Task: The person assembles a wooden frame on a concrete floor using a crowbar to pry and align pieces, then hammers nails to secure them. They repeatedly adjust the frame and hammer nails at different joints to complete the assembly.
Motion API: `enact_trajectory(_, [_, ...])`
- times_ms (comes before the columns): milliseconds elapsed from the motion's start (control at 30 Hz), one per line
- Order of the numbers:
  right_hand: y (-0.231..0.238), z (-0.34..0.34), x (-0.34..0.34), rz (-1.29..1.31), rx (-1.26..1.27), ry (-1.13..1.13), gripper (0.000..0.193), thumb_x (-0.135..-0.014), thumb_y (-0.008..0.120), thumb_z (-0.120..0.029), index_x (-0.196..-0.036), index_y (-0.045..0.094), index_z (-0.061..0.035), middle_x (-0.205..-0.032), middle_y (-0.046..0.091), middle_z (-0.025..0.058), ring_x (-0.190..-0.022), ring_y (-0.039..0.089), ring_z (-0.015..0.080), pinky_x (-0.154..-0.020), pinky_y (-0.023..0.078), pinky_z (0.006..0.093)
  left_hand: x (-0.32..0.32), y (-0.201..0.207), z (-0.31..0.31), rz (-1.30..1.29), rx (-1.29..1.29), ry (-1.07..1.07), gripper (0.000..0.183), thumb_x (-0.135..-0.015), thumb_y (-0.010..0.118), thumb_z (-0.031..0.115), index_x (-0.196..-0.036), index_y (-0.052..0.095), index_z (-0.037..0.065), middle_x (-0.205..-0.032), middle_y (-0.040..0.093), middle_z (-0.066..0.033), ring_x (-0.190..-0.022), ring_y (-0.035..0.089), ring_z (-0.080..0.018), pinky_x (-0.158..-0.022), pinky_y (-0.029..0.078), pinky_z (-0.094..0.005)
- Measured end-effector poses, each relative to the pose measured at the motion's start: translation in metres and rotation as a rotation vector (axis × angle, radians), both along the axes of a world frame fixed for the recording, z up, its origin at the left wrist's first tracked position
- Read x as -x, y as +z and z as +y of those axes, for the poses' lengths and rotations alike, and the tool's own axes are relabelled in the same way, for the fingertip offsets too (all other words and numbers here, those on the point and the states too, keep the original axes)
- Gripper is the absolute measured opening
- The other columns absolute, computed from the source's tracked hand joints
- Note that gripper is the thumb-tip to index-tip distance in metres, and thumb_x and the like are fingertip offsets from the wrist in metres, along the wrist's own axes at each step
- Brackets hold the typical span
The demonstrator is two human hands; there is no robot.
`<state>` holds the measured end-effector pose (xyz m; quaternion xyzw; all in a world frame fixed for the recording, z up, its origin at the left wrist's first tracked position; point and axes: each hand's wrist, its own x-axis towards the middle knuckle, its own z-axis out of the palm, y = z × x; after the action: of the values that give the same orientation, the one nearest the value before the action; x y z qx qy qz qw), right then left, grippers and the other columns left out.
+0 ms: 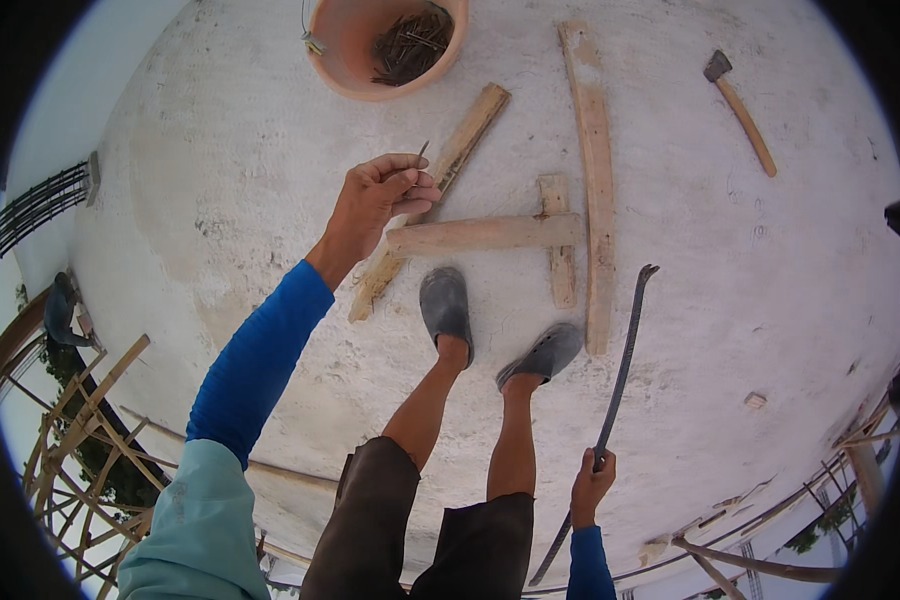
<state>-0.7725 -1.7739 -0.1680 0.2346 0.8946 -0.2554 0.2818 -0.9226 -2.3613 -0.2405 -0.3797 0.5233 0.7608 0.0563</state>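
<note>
My left hand [388, 198] is raised over the boards, thumb and fingers pinching a small nail [423, 152] that points up. Low at the right, my right hand [591, 485] is wrapped round the shaft of a long dark crowbar [625, 365], its hooked end up and away from me. Beneath the left hand, a slanting wooden board [470, 130] lies on the floor. A shorter board [490, 234] rests across it and across a small upright piece [562, 275]. A long plank [596, 170] lies just right of these.
An orange bucket [335, 40] with many rusty nails [410, 48] stands at the far side. A hatchet [746, 120] with a wooden handle lies far right. Wooden scaffolding [80, 430] and a person [62, 312] are at the left edge. My feet, in grey clogs [445, 305], stand close to the boards.
</note>
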Motion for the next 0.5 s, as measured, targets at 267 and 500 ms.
enact_trajectory(267, [-0.052, 0.031, 0.118, 0.139, 0.133, 0.124, 0.03, -0.108, 0.066, -0.029, -0.105, 0.064, 0.0005, -0.08, 0.054, 0.0014, -0.069, 0.046, 0.0116, -0.063, 0.039, 0.0332, -0.137, 0.006, 0.18, -0.336, 0.111, 0.116, 0.03, -0.11, 0.063, 0.02, -0.132, 0.068, -0.001, -0.097, 0.077, -0.0105, -0.07, 0.076, -0.0147, -0.06, 0.058, -0.0248])
enact_trajectory(500, [0.026, 0.043, 0.171, 0.055, 0.073, 0.252, 0.029, -0.107, 0.067, -0.028, -0.104, 0.064, 0.0011, -0.075, 0.053, 0.0005, -0.065, 0.047, 0.011, -0.059, 0.04, 0.0332, -0.136, 0.076, 0.281, -0.466, -0.137, 0.255, 0.021, -0.108, 0.06, 0.008, -0.118, 0.067, -0.009, -0.096, 0.077, -0.0173, -0.076, 0.079, -0.0227, -0.066, 0.064, -0.033])
